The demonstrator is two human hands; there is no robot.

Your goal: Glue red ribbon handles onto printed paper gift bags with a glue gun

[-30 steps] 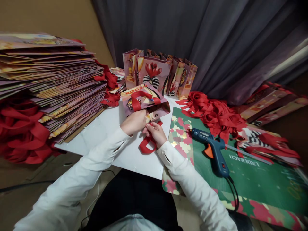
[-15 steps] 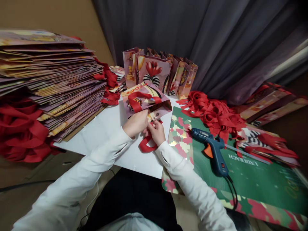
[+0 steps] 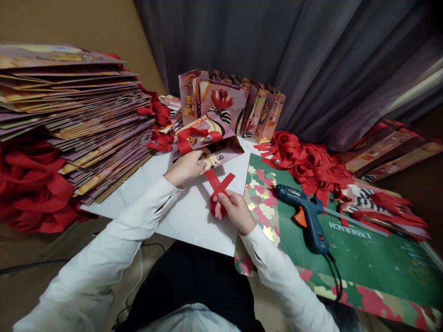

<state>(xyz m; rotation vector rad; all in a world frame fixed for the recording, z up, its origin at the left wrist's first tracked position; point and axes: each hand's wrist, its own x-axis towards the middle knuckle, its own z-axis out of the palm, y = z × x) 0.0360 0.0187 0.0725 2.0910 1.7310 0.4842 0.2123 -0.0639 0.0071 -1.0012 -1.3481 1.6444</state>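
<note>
Only the head cam here, so going off that. The left hand (image 3: pixel 187 167) is at the near edge of the printed bag (image 3: pixel 228 130), which lies over on the white board (image 3: pixel 187 223) with its mouth toward the person. My guess is that hand's there to steady it; can't tell if it's really gripping, since some fingertips are hidden. There's a red ribbon handle (image 3: pixel 187 145) across the bag's upper face.

The right hand (image 3: pixel 235 207) is closed on a loose red ribbon (image 3: pixel 217 182), pinched just below where the two ends cross. Probably held like that so the loop stays formed and both ends stick out free, just short of the bag.

Glue gun (image 3: pixel 304 203) lies on the green board (image 3: pixel 349 263), nozzle facing the white board, I'd guess for easy grabbing. Ribbon pile (image 3: pixel 308 161) sits just behind it, flat bags (image 3: pixel 104 124) are stacked left, and standing bags (image 3: pixel 224 99) are lined up behind, likely to keep the middle free.
</note>
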